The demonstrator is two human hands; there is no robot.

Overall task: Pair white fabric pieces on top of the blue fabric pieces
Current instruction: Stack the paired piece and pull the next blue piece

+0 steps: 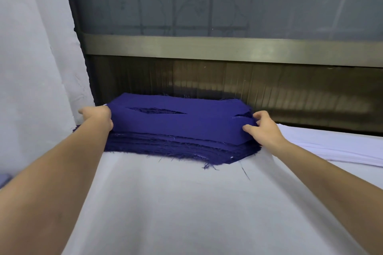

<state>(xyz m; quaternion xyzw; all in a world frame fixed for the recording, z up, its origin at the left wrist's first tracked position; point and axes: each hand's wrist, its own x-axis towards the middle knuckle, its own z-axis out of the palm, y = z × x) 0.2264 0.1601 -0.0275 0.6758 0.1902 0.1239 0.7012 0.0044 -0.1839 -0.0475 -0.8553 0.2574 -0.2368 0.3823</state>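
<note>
A thick stack of dark blue fabric pieces (178, 145) with frayed edges lies on the white-covered table, close to the back wall. The top blue piece (176, 123) is raised a little off the stack at both ends. My left hand (97, 116) grips its left end, fingers curled round the edge. My right hand (263, 128) pinches its right end between thumb and fingers. A flat pile of white fabric pieces (331, 147) lies to the right of the blue stack, partly behind my right forearm.
White cloth (186, 203) covers the table in front of the stack. A white curtain (35, 68) hangs at the left. Behind the stack runs a dark panel with a metal rail (228, 47) and a window above.
</note>
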